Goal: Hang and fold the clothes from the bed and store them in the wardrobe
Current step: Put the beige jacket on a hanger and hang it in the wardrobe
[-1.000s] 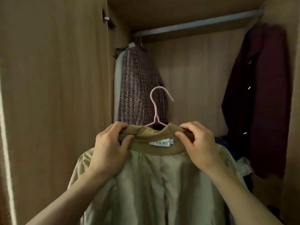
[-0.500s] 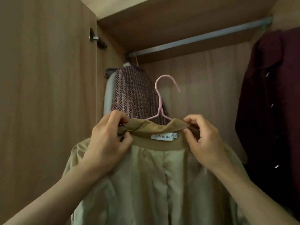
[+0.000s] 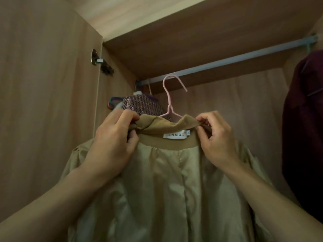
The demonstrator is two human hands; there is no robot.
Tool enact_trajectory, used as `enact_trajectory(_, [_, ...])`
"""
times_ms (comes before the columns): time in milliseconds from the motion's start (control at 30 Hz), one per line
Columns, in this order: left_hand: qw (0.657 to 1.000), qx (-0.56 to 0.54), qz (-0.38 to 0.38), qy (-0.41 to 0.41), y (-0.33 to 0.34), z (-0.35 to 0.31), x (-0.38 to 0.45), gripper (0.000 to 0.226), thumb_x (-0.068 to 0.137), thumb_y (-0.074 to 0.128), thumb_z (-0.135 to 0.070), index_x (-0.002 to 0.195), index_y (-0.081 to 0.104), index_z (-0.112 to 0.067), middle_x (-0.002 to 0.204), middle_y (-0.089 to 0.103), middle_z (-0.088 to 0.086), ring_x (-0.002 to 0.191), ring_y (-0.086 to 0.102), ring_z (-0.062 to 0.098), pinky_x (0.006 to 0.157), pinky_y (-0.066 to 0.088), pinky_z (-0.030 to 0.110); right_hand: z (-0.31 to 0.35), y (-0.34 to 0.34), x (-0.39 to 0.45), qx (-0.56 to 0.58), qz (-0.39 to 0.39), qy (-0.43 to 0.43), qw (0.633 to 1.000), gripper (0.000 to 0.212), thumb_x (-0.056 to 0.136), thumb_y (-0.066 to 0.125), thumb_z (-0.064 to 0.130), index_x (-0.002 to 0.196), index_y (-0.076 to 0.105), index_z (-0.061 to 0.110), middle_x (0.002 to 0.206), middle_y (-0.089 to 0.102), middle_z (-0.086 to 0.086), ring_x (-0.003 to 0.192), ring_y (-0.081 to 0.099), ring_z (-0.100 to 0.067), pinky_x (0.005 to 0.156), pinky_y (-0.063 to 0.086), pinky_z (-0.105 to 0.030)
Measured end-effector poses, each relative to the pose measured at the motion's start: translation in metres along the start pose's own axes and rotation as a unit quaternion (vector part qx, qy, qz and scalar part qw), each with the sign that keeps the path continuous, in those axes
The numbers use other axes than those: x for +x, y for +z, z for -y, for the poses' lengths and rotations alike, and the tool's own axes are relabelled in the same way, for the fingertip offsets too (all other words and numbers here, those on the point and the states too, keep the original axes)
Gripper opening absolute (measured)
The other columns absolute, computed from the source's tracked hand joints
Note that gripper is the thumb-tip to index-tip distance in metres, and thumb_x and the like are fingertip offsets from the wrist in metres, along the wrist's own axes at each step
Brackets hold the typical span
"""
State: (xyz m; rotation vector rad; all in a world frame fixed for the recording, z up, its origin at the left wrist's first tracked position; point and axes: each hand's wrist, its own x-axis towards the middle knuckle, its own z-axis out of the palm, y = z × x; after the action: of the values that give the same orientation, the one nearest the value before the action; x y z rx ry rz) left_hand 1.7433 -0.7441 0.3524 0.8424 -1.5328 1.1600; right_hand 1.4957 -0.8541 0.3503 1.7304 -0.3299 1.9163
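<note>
A khaki jacket (image 3: 167,186) with a white neck label hangs on a pink hanger (image 3: 169,102) in front of me, inside the open wardrobe. My left hand (image 3: 113,145) grips the left side of its collar. On the right side, my right hand (image 3: 216,137) pinches the collar between thumb and fingers. The hanger's hook sits just in front of and slightly below the grey hanging rail (image 3: 236,58), and I cannot tell whether it touches the rail.
A purple tweed garment (image 3: 141,105) hangs at the rail's left end, behind the jacket. A dark maroon coat (image 3: 304,128) hangs at the right. The wardrobe door (image 3: 43,102) stands open on the left, with a hinge (image 3: 97,61) on its edge.
Both hands have lifted the jacket and hanger upward toward the rail. The view has tilted up, showing more of the wardrobe's top panel.
</note>
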Motion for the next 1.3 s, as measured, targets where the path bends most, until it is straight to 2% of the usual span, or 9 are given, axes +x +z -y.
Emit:
enact_trajectory(100, [0.999,0.032,0.005,0.026,0.015,0.01,0.022,0.029,0.081,0.065,-0.003,0.108,0.06,-0.01,0.098,0.057,0.005,0.088,0.054,0.023,0.073,0.047,0.035,-0.025,0.023,0.014,0.006,-0.015,0.001,1.0,0.017,0.084,0.064,-0.005,0.096,0.062,0.006,0.095,0.058,-0.004,0.087,0.057,-0.019,0.077,0.043,-0.021])
enact_trajectory(333, [0.988,0.146,0.011,0.052,0.058,0.02,0.058,0.021,0.083,0.062,-0.01,0.1,0.053,-0.016,0.092,0.056,0.005,0.082,0.047,0.023,0.067,0.045,0.045,-0.084,0.074,0.032,0.037,-0.042,-0.028,0.998,0.021,0.08,0.062,-0.005,0.094,0.061,0.011,0.093,0.054,0.005,0.086,0.052,-0.019,0.075,0.045,-0.035])
enact_trajectory(567, [0.974,0.212,0.025,0.081,0.112,0.038,0.094,0.019,0.085,0.06,-0.008,0.102,0.055,-0.014,0.093,0.057,0.008,0.082,0.049,0.026,0.068,0.045,0.046,-0.155,0.138,0.049,0.102,-0.064,-0.028,0.992,0.018,0.083,0.062,-0.005,0.091,0.061,0.012,0.091,0.053,0.004,0.083,0.052,-0.02,0.072,0.045,-0.033])
enact_trajectory(667, [0.965,0.244,0.011,0.093,0.132,0.046,0.114,0.017,0.087,0.057,-0.006,0.102,0.055,-0.014,0.091,0.056,0.01,0.081,0.048,0.029,0.067,0.045,0.047,-0.175,0.161,0.067,0.111,-0.076,-0.028,0.991,0.018,0.083,0.06,-0.004,0.091,0.06,0.012,0.091,0.053,0.003,0.083,0.05,-0.017,0.071,0.043,-0.029])
enact_trajectory(800, [0.956,0.275,-0.005,0.098,0.154,0.071,0.149,0.017,0.088,0.055,-0.006,0.104,0.054,-0.012,0.091,0.053,0.012,0.081,0.047,0.032,0.065,0.041,0.044,-0.198,0.195,0.108,0.119,-0.085,-0.017,0.989,0.016,0.084,0.059,-0.003,0.091,0.06,0.011,0.091,0.051,0.003,0.083,0.049,-0.017,0.071,0.043,-0.031])
enact_trajectory(900, [0.95,0.302,-0.004,0.08,0.167,0.095,0.184,0.018,0.087,0.054,-0.006,0.105,0.054,-0.011,0.091,0.054,0.015,0.081,0.048,0.034,0.065,0.041,0.045,-0.211,0.224,0.147,0.124,-0.075,-0.004,0.989,0.017,0.083,0.058,-0.003,0.091,0.06,0.012,0.091,0.051,0.004,0.086,0.05,-0.02,0.075,0.045,-0.036])
enact_trajectory(1067, [0.93,0.36,-0.015,0.075,0.184,0.122,0.214,0.021,0.089,0.047,-0.008,0.108,0.054,-0.009,0.094,0.054,0.019,0.085,0.048,0.037,0.067,0.039,0.045,-0.218,0.269,0.181,0.151,-0.077,0.021,0.985,0.018,0.079,0.056,-0.006,0.091,0.06,0.008,0.093,0.055,-0.005,0.09,0.053,-0.027,0.083,0.045,-0.047])
enact_trajectory(1133, [0.925,0.37,-0.007,0.084,0.191,0.13,0.215,0.019,0.09,0.046,-0.009,0.108,0.054,-0.009,0.095,0.055,0.019,0.086,0.048,0.037,0.067,0.039,0.044,-0.224,0.284,0.183,0.17,-0.076,0.041,0.982,0.019,0.079,0.057,-0.007,0.092,0.061,0.007,0.093,0.057,-0.007,0.091,0.055,-0.028,0.084,0.046,-0.045])
enact_trajectory(1300, [0.923,0.372,-0.003,0.103,0.211,0.145,0.216,0.014,0.092,0.048,-0.009,0.104,0.055,-0.008,0.092,0.054,0.02,0.084,0.05,0.039,0.062,0.033,0.041,-0.238,0.316,0.178,0.19,-0.077,0.097,0.974,0.021,0.082,0.058,-0.004,0.092,0.06,0.014,0.096,0.056,-0.001,0.093,0.055,-0.022,0.079,0.041,-0.026])
